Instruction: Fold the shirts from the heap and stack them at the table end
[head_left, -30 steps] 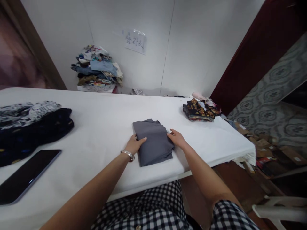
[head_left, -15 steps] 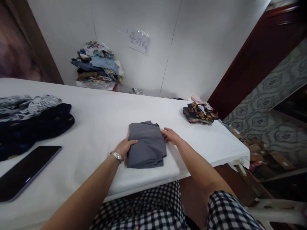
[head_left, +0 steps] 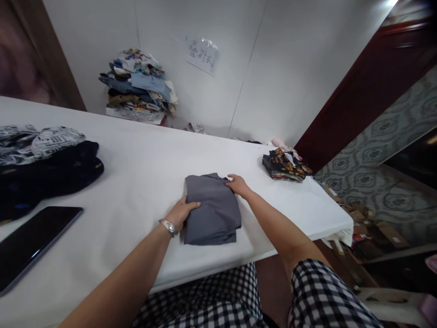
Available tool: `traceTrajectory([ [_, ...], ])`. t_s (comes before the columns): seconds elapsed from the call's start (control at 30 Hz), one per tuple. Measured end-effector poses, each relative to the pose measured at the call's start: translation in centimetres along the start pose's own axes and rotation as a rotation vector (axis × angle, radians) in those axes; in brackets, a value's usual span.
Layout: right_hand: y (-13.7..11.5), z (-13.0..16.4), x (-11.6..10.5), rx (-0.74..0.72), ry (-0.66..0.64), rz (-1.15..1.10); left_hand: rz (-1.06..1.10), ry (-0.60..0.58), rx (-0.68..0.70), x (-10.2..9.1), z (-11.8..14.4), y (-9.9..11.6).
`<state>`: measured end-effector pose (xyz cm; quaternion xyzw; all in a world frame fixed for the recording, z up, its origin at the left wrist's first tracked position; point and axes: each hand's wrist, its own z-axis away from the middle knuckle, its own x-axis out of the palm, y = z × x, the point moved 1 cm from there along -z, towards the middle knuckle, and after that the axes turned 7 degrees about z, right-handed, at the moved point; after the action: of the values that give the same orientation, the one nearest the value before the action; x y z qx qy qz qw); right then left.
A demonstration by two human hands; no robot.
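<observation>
Head view: a folded grey cloth [head_left: 211,209] lies on the white table [head_left: 143,168], near its front edge. The left hand [head_left: 182,212] grips the cloth's edge at 9 o'clock, thumb on top, fingers tucked beneath. The right hand [head_left: 238,185] pinches the far corner at 2 o'clock. A dark pile [head_left: 44,171] lies at 9 o'clock, a tablet [head_left: 30,246] at 8, a patterned stack [head_left: 285,165] at 2.
</observation>
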<state>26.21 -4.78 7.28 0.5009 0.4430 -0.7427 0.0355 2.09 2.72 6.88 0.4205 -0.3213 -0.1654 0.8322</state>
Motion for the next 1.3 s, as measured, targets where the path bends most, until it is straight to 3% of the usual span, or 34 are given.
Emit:
traceTrajectory([
  [0.13,0.4,-0.7,0.1,-0.183,0.242,0.003,-0.003,0.012,0.020,0.0,-0.5,-0.3],
  [0.3,2.1,-1.3,1.6,-0.047,0.149,0.044,-0.004,0.014,0.053,0.0,-0.9,-0.5],
  [0.43,3.0,-0.3,1.0,0.012,0.159,-0.041,-0.003,0.021,0.056,-0.1,-1.0,-0.6],
  [0.57,3.6,3.8,0.2,0.122,0.075,-0.189,0.019,0.001,0.045,0.1,-0.5,-0.3],
  [0.7,3.4,8.4,0.6,0.200,-0.037,-0.437,0.027,-0.051,-0.058,0.1,0.1,0.1],
  [0.87,2.7,9.6,1.1,0.347,-0.260,-0.866,0.097,-0.056,-0.370,-0.9,0.2,0.7],
  [0.93,2.3,9.4,1.2,0.394,-0.353,-0.996,0.152,-0.035,-0.430,-1.2,0.1,1.0],
  [1.03,1.3,9.3,1.6,0.456,-0.492,-1.181,0.152,0.028,-0.376,-1.5,-0.1,1.3],
  [1.13,0.2,9.2,2.3,0.495,-0.580,-1.300,0.043,0.107,-0.222,-2.5,-0.7,1.6],
  [1.3,-1.1,8.7,2.7,0.230,-0.609,-1.544,-0.213,0.052,0.100,-4.4,-2.9,3.5],
])
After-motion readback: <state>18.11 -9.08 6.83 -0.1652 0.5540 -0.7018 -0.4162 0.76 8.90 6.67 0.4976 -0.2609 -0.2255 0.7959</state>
